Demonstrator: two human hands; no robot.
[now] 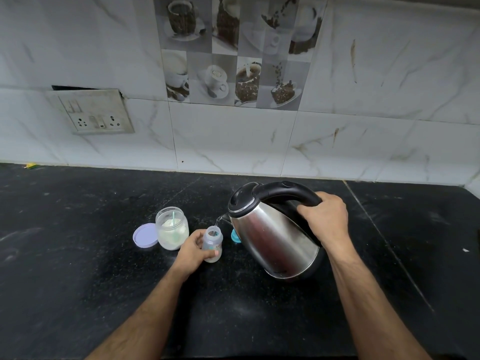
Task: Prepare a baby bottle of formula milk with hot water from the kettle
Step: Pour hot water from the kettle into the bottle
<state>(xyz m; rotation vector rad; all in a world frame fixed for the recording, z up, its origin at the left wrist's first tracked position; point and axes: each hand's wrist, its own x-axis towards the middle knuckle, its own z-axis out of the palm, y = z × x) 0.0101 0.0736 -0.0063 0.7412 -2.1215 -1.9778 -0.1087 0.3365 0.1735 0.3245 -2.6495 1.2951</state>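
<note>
Presently, right hand (pixel 324 220): fingers are curled tight around the black handle of the kettle (pixel 272 235); the forearm is extended forward from the lower right, wrist bent.
Kettle pose: held lifted and tipped to the left, spout low, lid shut; a thin stream of water (pixel 217 221) is seen falling from the spout.
Left hand (pixel 193 249): wrapped around the lower body of the baby bottle (pixel 212 244), thumb toward the viewer's side, forearm reaching in from the lower centre.
Baby bottle: stood upright on the black countertop (pixel 78 255), open-mouthed, directly under the spout; the stream is received in its neck.
Formula jar (pixel 172 228): one, clear, open, just left of the bottle; white powder is held inside, with a pale green scoop (pixel 173 219) standing in it.
Jar lid (pixel 145 235): one, lilac, laid flat, touching the jar's left side.
Teal piece (pixel 235 235): one, partly hidden behind the kettle; what it is cannot be told.
Wall: one socket plate (pixel 94 113) is mounted on marble tiles, left of a coffee-cup tile panel (pixel 233 53).
Count: two hands, one kettle, one bottle.
</note>
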